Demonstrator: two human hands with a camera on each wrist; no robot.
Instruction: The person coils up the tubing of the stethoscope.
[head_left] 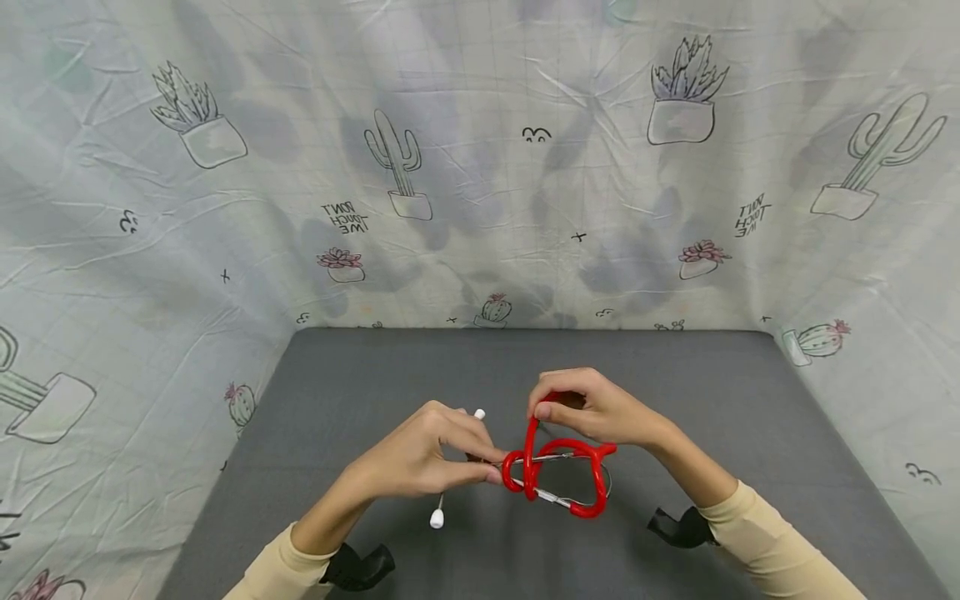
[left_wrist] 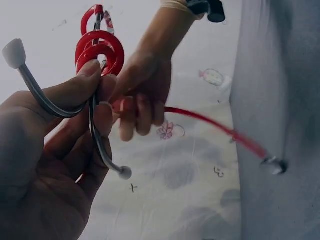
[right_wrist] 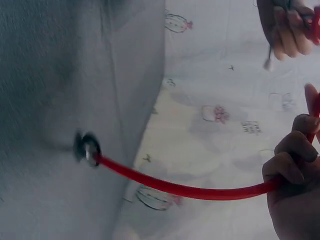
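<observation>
A stethoscope with red tubing and metal ear tubes is held above the grey table. My left hand pinches the ear tubes near a loop of the tubing wound round them. White ear tips stick out on either side of that hand. Fingers of my right hand are curled round the red tubing, up and to the right of the loops. From this hand a free length of tubing hangs down to the metal chest piece, which looks blurred in the left wrist view. The head view hides the chest piece.
The grey tabletop lies beneath both hands. A pale cloth printed with cacti and potted plants surrounds it at the back and sides. Black straps hang at the left wrist and the right wrist.
</observation>
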